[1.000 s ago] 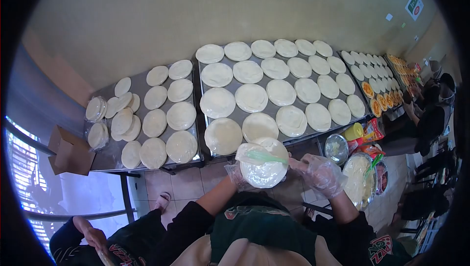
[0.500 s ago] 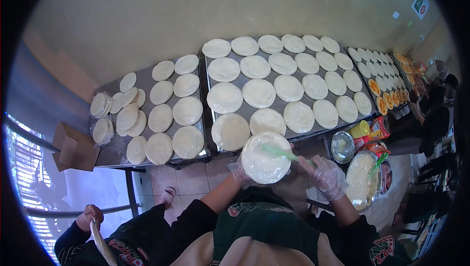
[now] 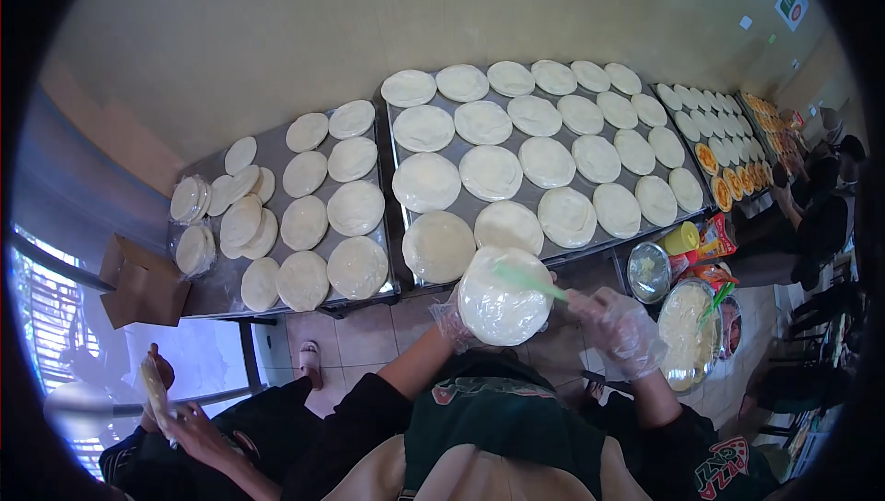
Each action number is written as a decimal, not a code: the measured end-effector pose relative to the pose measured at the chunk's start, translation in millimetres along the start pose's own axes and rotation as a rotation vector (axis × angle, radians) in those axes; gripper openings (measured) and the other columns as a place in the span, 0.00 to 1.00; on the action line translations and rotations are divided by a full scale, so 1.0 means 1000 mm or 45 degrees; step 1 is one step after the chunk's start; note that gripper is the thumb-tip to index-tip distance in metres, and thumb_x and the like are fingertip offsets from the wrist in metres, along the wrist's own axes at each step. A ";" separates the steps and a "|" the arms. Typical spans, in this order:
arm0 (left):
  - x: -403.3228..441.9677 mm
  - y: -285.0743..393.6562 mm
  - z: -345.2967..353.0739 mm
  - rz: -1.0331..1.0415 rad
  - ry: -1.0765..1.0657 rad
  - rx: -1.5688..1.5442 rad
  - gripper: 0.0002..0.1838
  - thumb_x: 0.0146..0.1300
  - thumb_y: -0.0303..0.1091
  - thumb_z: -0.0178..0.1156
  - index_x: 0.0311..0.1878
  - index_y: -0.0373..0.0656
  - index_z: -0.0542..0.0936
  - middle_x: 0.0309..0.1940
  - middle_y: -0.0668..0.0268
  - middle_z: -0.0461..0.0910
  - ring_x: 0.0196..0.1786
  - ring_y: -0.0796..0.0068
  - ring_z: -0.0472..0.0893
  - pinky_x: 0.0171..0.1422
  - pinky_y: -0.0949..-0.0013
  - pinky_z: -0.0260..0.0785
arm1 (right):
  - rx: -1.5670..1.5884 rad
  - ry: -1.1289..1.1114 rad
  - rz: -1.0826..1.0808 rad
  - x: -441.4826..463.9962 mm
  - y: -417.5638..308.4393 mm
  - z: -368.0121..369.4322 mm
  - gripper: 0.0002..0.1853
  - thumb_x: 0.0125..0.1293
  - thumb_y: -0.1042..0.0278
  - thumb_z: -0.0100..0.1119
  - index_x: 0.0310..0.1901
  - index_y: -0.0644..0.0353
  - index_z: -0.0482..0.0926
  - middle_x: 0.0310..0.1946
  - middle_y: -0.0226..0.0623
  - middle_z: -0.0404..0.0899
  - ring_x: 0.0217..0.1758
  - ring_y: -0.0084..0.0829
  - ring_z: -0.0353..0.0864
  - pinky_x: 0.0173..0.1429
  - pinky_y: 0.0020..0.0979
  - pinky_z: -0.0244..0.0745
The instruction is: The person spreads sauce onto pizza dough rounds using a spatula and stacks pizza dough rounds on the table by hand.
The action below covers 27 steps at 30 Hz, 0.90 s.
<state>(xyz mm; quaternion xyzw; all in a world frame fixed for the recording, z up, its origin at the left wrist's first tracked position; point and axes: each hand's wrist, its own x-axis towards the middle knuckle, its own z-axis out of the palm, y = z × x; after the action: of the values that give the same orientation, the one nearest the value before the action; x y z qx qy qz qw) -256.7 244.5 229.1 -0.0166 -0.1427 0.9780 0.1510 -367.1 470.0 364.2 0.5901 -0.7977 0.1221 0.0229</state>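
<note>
A round pale dough base (image 3: 502, 312) with a glossy white coating rests on my left hand (image 3: 452, 318), which wears a clear plastic glove and is partly hidden under the dough. My right hand (image 3: 625, 328), also gloved, is closed around the handle of a green spatula (image 3: 535, 280). The blurred head of the spatula lies over the upper part of the dough. Just beyond stands a metal table (image 3: 468, 209) bearing rows of coated round bases, the nearest one (image 3: 438, 247) close to the held dough.
Another metal table (image 3: 210, 300) with bases and a cardboard box (image 3: 138, 284) are at left. A large tray of white spread (image 3: 684, 335), a metal bowl (image 3: 649, 272) and a yellow container (image 3: 680, 239) stand at right. One person holds a base at lower left; others work far right.
The spatula has come upright from lying flat and blurred, and its head has moved across the dough. At lower left the other person's hands and base have shifted up.
</note>
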 end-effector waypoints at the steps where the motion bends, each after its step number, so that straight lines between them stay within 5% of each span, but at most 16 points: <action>1: -0.003 -0.004 0.010 0.010 0.063 -0.076 0.38 0.77 0.58 0.45 0.80 0.45 0.57 0.79 0.50 0.58 0.76 0.52 0.67 0.80 0.49 0.62 | 0.001 0.002 0.007 0.002 -0.003 0.000 0.21 0.63 0.72 0.65 0.58 0.47 0.82 0.29 0.36 0.76 0.29 0.39 0.81 0.30 0.41 0.77; 7: -0.011 0.013 -0.017 -0.086 -0.209 -0.142 0.37 0.77 0.59 0.41 0.79 0.44 0.58 0.76 0.50 0.63 0.76 0.51 0.67 0.79 0.45 0.62 | -0.098 0.208 0.261 0.018 0.005 0.005 0.25 0.62 0.75 0.63 0.62 0.49 0.80 0.30 0.38 0.75 0.30 0.41 0.80 0.29 0.41 0.76; 12: -0.022 0.026 -0.035 0.060 -0.178 0.153 0.37 0.77 0.59 0.41 0.79 0.44 0.58 0.76 0.50 0.63 0.76 0.51 0.67 0.79 0.45 0.62 | -0.034 -0.001 -0.070 0.033 -0.041 -0.008 0.24 0.61 0.72 0.65 0.60 0.50 0.80 0.31 0.38 0.75 0.29 0.41 0.80 0.30 0.43 0.75; 17: -0.033 0.031 -0.018 0.115 -0.231 -0.075 0.35 0.78 0.56 0.42 0.80 0.48 0.56 0.80 0.53 0.57 0.79 0.51 0.62 0.81 0.46 0.59 | -0.146 0.135 0.125 0.044 -0.024 0.016 0.19 0.63 0.74 0.65 0.57 0.54 0.82 0.28 0.40 0.75 0.28 0.42 0.80 0.29 0.42 0.75; 19: -0.037 0.039 -0.018 0.219 -0.221 0.406 0.34 0.79 0.56 0.40 0.81 0.48 0.55 0.80 0.54 0.57 0.79 0.54 0.62 0.82 0.48 0.59 | -0.013 0.287 0.239 0.046 -0.031 0.013 0.16 0.65 0.74 0.65 0.55 0.54 0.83 0.27 0.40 0.74 0.26 0.42 0.79 0.28 0.42 0.74; 23: -0.049 0.050 -0.022 0.258 -0.186 0.065 0.35 0.77 0.60 0.41 0.79 0.49 0.60 0.78 0.52 0.61 0.77 0.51 0.66 0.79 0.42 0.62 | -0.049 0.203 0.221 0.041 -0.053 0.025 0.16 0.65 0.75 0.66 0.54 0.53 0.84 0.27 0.42 0.76 0.25 0.43 0.78 0.28 0.44 0.71; 24: -0.052 0.052 -0.022 0.440 -0.026 0.742 0.36 0.77 0.60 0.41 0.79 0.51 0.60 0.78 0.52 0.61 0.77 0.51 0.66 0.79 0.42 0.62 | -0.038 0.134 0.316 0.042 -0.051 0.030 0.15 0.65 0.74 0.63 0.53 0.52 0.84 0.28 0.42 0.75 0.28 0.44 0.80 0.29 0.46 0.74; 26: -0.057 0.056 -0.021 0.611 0.142 1.421 0.36 0.76 0.61 0.40 0.80 0.52 0.59 0.78 0.53 0.61 0.77 0.51 0.66 0.79 0.42 0.62 | -0.014 0.247 0.340 0.045 -0.041 0.044 0.15 0.65 0.74 0.63 0.54 0.53 0.84 0.28 0.42 0.75 0.27 0.44 0.79 0.28 0.46 0.73; 27: -0.061 0.059 -0.021 0.572 0.050 0.960 0.35 0.77 0.59 0.43 0.80 0.52 0.58 0.78 0.53 0.61 0.77 0.52 0.66 0.79 0.42 0.62 | 0.012 0.360 0.365 0.049 -0.040 0.046 0.15 0.65 0.74 0.63 0.54 0.53 0.84 0.27 0.42 0.75 0.26 0.45 0.79 0.28 0.46 0.73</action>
<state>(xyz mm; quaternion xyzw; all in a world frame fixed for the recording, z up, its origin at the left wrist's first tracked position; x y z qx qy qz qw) -214.3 177.5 191.9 -0.0095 0.2343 0.9698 -0.0672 -338.9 403.0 335.0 0.4476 -0.8618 0.2096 0.1142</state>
